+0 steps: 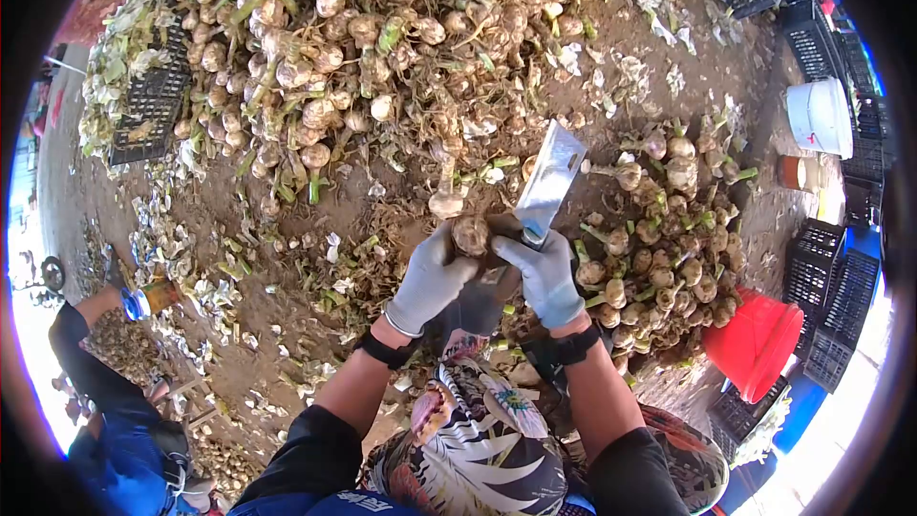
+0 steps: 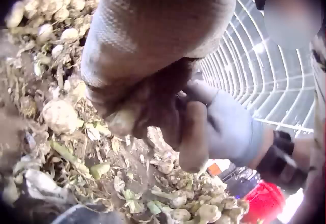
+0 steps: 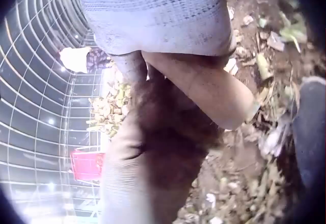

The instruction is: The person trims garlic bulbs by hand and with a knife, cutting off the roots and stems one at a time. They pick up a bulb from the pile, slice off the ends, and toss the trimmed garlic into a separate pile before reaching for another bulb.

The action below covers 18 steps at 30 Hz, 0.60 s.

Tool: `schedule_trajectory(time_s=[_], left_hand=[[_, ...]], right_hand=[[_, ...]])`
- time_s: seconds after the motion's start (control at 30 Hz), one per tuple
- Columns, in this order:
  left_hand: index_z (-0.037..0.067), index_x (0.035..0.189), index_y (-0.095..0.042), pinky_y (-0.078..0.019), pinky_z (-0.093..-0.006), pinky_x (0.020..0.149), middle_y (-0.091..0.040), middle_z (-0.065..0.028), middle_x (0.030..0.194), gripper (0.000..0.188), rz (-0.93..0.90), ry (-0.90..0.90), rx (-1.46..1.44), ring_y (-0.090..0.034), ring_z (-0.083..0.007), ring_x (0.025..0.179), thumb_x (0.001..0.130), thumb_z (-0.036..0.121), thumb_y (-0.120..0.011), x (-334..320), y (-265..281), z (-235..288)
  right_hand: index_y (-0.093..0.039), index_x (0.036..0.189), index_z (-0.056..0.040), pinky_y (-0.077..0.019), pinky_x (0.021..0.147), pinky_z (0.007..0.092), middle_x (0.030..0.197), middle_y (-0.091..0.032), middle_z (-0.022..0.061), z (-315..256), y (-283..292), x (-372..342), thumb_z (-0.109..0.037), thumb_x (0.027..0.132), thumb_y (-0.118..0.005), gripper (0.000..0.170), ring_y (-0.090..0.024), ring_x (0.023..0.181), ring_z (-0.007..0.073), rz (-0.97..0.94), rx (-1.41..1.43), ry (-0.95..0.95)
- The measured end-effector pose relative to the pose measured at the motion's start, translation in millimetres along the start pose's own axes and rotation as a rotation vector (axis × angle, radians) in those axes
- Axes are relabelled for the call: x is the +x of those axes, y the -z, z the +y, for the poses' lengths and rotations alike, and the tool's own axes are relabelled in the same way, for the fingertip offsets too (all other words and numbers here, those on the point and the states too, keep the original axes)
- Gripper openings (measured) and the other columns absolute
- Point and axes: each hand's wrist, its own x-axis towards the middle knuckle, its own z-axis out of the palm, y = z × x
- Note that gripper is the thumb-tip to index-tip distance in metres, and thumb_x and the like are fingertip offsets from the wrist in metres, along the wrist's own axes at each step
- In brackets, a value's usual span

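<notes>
In a pale, soil-stained work glove, my left hand (image 1: 429,277) grips a brown garlic bulb (image 1: 470,234) at the middle of the head view. Beside it, my right hand (image 1: 545,277), also gloved, holds a cleaver (image 1: 552,174) whose wide metal blade points up and away from me. The right thumb reaches toward the bulb. In the left wrist view the left glove (image 2: 153,25) covers most of the bulb, with the right hand (image 2: 226,127) close behind it. Deep shadow hides the contact between the hands in the right wrist view, under the right glove (image 3: 158,18).
A large garlic heap (image 1: 325,67) lies ahead, and a smaller garlic pile (image 1: 659,268) to the right. Beyond stand a red bucket (image 1: 755,344), a white bucket (image 1: 820,118) and black crates (image 1: 831,296). Another person's arm (image 1: 91,363) is at left. Peelings litter the soil.
</notes>
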Motion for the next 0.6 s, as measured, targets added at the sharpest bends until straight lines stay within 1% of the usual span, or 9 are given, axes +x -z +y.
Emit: schedule_trajectory(time_s=[0.03, 0.07, 0.1, 0.17, 0.2, 0.3, 0.47, 0.53, 0.6], left_hand=[[-0.002, 0.123, -0.056, -0.0504, -0.0292, 0.09, -0.067, -0.0088, 0.112, 0.04, -0.038, 0.1, -0.089, -0.063, -0.0151, 0.101, 0.083, 0.001, -0.059, 2.3, 4.5, -8.7], [-0.003, 0.12, -0.058, -0.0515, -0.0291, 0.087, -0.066, -0.0057, 0.113, 0.034, 0.016, -0.042, -0.253, -0.062, -0.0137, 0.101, 0.086, 0.001, -0.057, 2.6, 0.4, -11.0], [-0.003, 0.12, -0.058, -0.0515, -0.0291, 0.087, -0.066, -0.0057, 0.113, 0.034, 0.012, -0.036, -0.25, -0.062, -0.0137, 0.101, 0.086, 0.001, -0.057, 1.6, 0.5, -15.4], [-0.002, 0.132, -0.051, -0.0498, -0.0286, 0.093, -0.064, -0.0056, 0.116, 0.041, 0.002, 0.004, -0.403, -0.06, -0.0133, 0.105, 0.092, 0.002, -0.058, -3.0, 3.1, -34.4], [-0.001, 0.142, -0.04, -0.0483, -0.0295, 0.098, -0.061, -0.0061, 0.122, 0.051, -0.025, -0.084, -0.383, -0.058, -0.0138, 0.111, 0.095, 0.004, -0.06, -5.6, 5.3, -47.9], [0.0, 0.145, -0.032, -0.0481, -0.0301, 0.099, -0.058, -0.007, 0.127, 0.057, 0.004, -0.097, -0.142, -0.057, -0.0149, 0.113, 0.096, 0.003, -0.061, -16.9, 10.5, -49.5], [-0.004, 0.145, -0.032, -0.0489, -0.0312, 0.098, -0.061, -0.0091, 0.125, 0.062, -0.059, -0.224, -0.303, -0.059, -0.0164, 0.111, 0.093, 0.004, -0.065, -13.2, 19.7, -65.3], [-0.002, 0.144, -0.035, -0.0502, -0.0321, 0.097, -0.063, -0.0083, 0.12, 0.06, -0.067, -0.118, -0.053, -0.061, -0.0176, 0.108, 0.092, 0.0, -0.064, -17.1, 25.4, -47.2], [-0.001, 0.14, -0.04, -0.0514, -0.0317, 0.091, -0.064, -0.0072, 0.115, 0.055, -0.027, -0.027, -0.236, -0.062, -0.0166, 0.103, 0.091, 0.001, -0.065, -23.4, 14.1, -28.3]], right_hand=[[-0.07, 0.111, 0.001, -0.0517, 0.076, 0.0265, 0.101, -0.072, 0.005, -2.7, 5.1, -0.1, -0.004, 0.084, -0.074, 0.027, -0.064, 0.083, 0.0093, -0.03, -0.156, 0.031], [-0.07, 0.108, -0.005, -0.0528, 0.072, 0.0308, 0.096, -0.072, 0.0052, -5.8, 10.9, -2.3, -0.007, 0.081, -0.074, 0.027, -0.068, 0.078, 0.0155, -0.014, -0.477, 0.014], [-0.07, 0.108, -0.005, -0.0528, 0.072, 0.0308, 0.096, -0.072, 0.0052, -6.2, 12.0, -6.4, -0.007, 0.081, -0.074, 0.027, -0.068, 0.078, 0.0155, -0.01, -0.472, 0.009], [-0.068, 0.107, -0.011, -0.053, 0.071, 0.0365, 0.092, -0.069, 0.008, -8.5, 13.1, -17.5, -0.013, 0.076, -0.073, 0.032, -0.069, 0.078, 0.0258, -0.046, -1.239, 0.471], [-0.065, 0.107, -0.0141, -0.0523, 0.071, 0.0415, 0.091, -0.066, 0.0102, -7.9, 10.9, -21.9, -0.016, 0.073, -0.07, 0.034, -0.066, 0.082, 0.0324, -0.067, -1.36, 0.439], [-0.064, 0.104, -0.0145, -0.0518, 0.071, 0.0418, 0.088, -0.065, 0.0088, -9.8, 8.9, -26.1, -0.016, 0.074, -0.067, 0.03, -0.066, 0.081, 0.03, -0.072, -1.431, 0.436], [-0.063, 0.102, -0.0146, -0.0517, 0.071, 0.0423, 0.086, -0.064, 0.0083, 4.7, 9.7, -22.1, -0.014, 0.074, -0.064, 0.028, -0.066, 0.08, 0.0309, -0.014, -1.448, 0.429], [-0.063, 0.102, -0.0143, -0.0518, 0.071, 0.0429, 0.086, -0.065, 0.0087, 6.7, 7.6, -26.6, -0.014, 0.074, -0.063, 0.028, -0.066, 0.081, 0.032, -0.002, -1.413, 0.436], [-0.063, 0.102, -0.0142, -0.0519, 0.07, 0.0437, 0.086, -0.064, 0.0091, 12.9, 11.5, -26.3, -0.014, 0.075, -0.063, 0.027, -0.066, 0.079, 0.0326, -0.001, -1.389, 0.435]])
